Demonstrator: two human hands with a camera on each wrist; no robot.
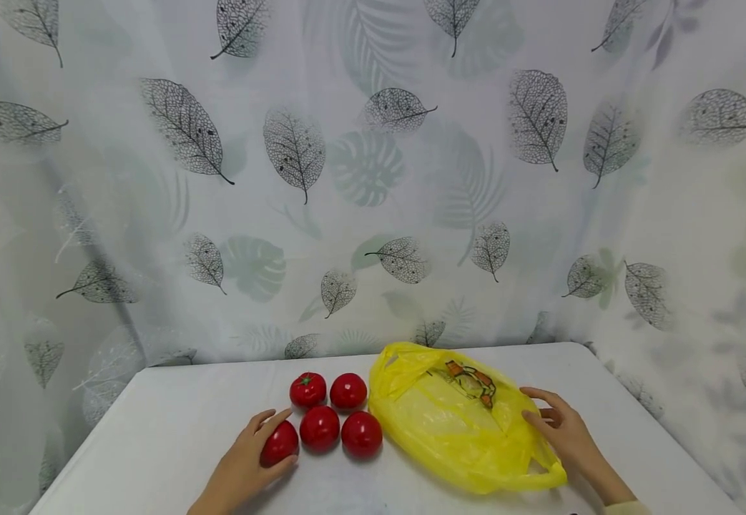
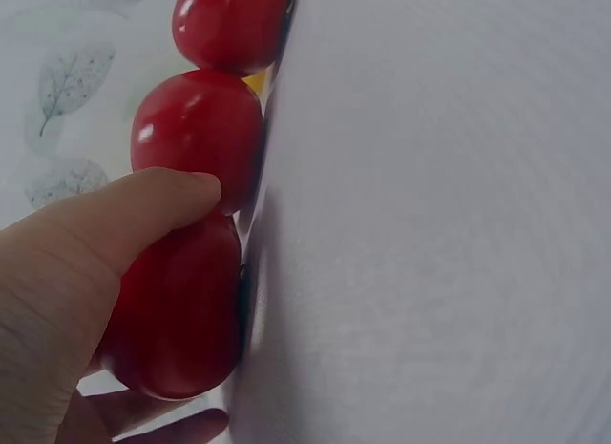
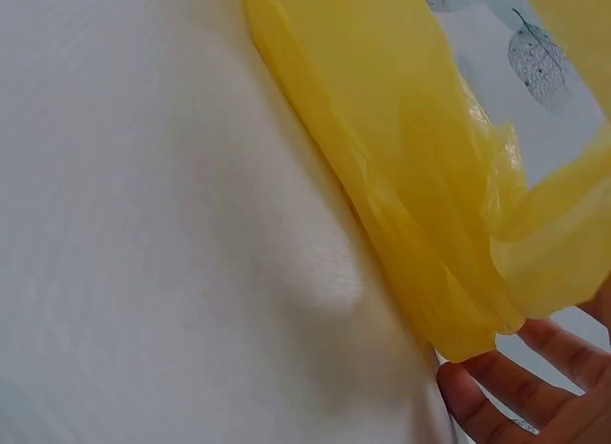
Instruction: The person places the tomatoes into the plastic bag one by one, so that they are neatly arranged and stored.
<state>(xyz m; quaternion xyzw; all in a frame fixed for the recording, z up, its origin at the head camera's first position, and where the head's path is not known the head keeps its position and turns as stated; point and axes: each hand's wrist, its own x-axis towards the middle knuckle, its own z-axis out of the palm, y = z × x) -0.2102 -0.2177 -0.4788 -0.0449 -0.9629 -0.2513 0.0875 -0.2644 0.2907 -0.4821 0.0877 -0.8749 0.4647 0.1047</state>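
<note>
At the front left of a tomato group, my left hand curls round one red tomato, its thumb on the near side and fingers on the far side. In the left wrist view the thumb lies across that tomato, which sits on the table against another tomato. A yellow plastic bag with a printed picture lies to the right of the tomatoes. My right hand is at the bag's right edge, thumb and fingers spread. The right wrist view shows loosely bent fingers beside the bag's crumpled edge.
More red tomatoes stand close together: two behind and two in front. All rest on a white table. A leaf-printed curtain hangs behind and along the sides.
</note>
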